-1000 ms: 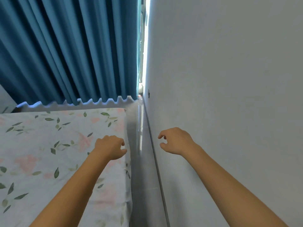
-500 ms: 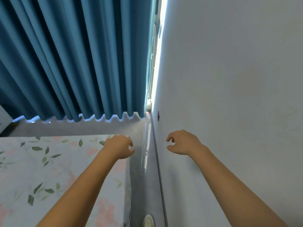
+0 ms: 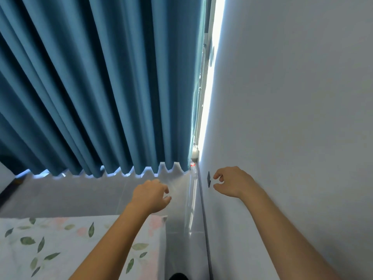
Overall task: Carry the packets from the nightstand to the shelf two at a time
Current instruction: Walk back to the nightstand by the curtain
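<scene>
Both our left hand [image 3: 150,196] and right hand [image 3: 232,181] hang in front of us with fingers loosely curled, each grip holding nothing, in the gap between the bed [image 3: 60,245] and the wall [image 3: 292,138]. No packets, nightstand or shelf are in view. The passage looks narrow, so we judge a hurried stride could bump the bed corner or scrape the wall.

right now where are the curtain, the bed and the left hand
curtain [image 3: 96,87], head view, on a middle fold of the blue cloth
bed [image 3: 60,245], head view, on the flowered sheet near its corner
left hand [image 3: 150,194], head view, on the back of the hand
</scene>
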